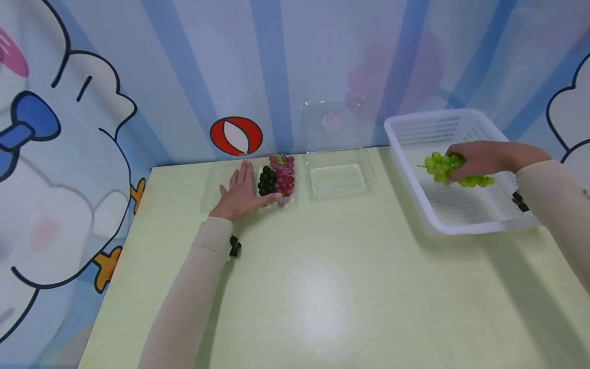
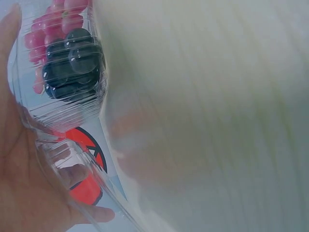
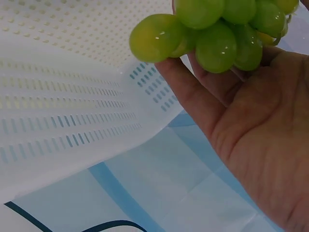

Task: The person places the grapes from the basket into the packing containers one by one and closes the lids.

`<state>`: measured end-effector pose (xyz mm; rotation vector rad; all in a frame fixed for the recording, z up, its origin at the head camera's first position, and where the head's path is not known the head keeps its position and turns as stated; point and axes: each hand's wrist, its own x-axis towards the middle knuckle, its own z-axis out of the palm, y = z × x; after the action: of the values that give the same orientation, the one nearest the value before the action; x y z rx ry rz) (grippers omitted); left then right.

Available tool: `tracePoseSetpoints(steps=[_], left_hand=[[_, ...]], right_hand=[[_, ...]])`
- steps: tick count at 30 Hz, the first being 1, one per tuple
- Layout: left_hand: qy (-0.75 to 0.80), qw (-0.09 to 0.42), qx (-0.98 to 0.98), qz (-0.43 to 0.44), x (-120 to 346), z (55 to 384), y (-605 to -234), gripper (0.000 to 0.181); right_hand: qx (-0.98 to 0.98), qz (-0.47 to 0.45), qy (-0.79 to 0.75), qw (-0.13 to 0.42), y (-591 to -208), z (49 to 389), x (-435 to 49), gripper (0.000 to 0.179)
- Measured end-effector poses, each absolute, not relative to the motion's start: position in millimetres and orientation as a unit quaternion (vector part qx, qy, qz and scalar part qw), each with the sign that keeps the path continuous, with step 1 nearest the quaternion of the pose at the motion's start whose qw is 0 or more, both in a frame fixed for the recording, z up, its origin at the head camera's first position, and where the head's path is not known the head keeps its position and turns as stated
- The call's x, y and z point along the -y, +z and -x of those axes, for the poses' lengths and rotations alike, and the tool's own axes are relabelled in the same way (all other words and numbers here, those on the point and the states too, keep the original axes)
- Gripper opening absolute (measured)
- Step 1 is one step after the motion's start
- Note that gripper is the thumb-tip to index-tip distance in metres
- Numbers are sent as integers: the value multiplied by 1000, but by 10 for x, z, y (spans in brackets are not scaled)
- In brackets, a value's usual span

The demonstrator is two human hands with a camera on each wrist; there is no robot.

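At the back left of the table, my left hand (image 1: 239, 195) lies spread with straight fingers over a clear plastic box (image 2: 72, 113), its thumb along the front edge. Inside that box sit a bunch of black grapes (image 1: 266, 182) and a bunch of red grapes (image 1: 285, 177). The box's clear lid (image 1: 213, 187) lies folded out to the left, partly under the fingers. Over at the right, my right hand (image 1: 488, 156) grips a bunch of green grapes (image 1: 441, 166) above a white perforated basket (image 1: 435, 225). The right wrist view shows fingers beneath the green grapes (image 3: 217, 46).
A second clear plastic box (image 1: 341, 179) stands between the grape box and the basket, its lid (image 1: 332, 120) raised against the patterned backdrop (image 1: 318, 51). The pale table (image 1: 313, 287) ends at that backdrop along the back and left.
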<state>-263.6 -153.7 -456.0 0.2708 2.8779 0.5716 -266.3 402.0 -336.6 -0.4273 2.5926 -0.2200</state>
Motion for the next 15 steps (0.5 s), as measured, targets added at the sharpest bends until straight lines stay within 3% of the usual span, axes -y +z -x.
tracePoseSetpoints(steps=[15], left_hand=[[193,103,-972,-84,1516,2661,-4562,133]], right_hand=[[-956,182,-86,214,-3228,2686,-3867,75]])
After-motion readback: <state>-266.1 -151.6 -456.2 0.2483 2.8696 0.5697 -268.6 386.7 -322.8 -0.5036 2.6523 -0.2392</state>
